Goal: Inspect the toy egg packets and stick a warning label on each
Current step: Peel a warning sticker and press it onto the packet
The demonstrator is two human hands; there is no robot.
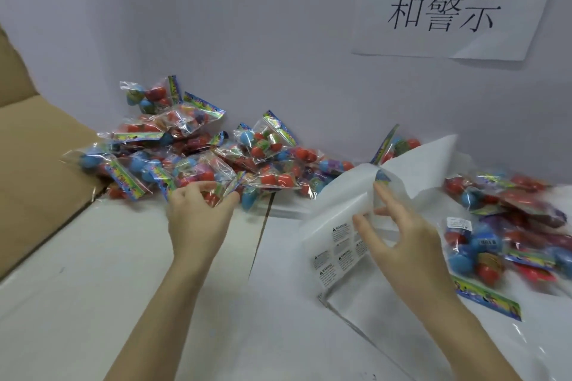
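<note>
Toy egg packets (192, 148) heaped along the wall at the back of the white table (93, 272), more packets (507, 226) piled at right. Left hand (198, 213) at the heap's near edge, fingers curled round one packet (216, 192). Right hand (399, 238) over the curled label sheet (337, 244), fingers spread and loosely bent, thumb touching the sheet; grip on anything not clear. Cardboard box (40, 164) at left, paper sign (445, 3) on the wall.

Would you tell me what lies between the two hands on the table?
In the head view, bare white table with a dark seam lies between the left hand and right hand.
</note>
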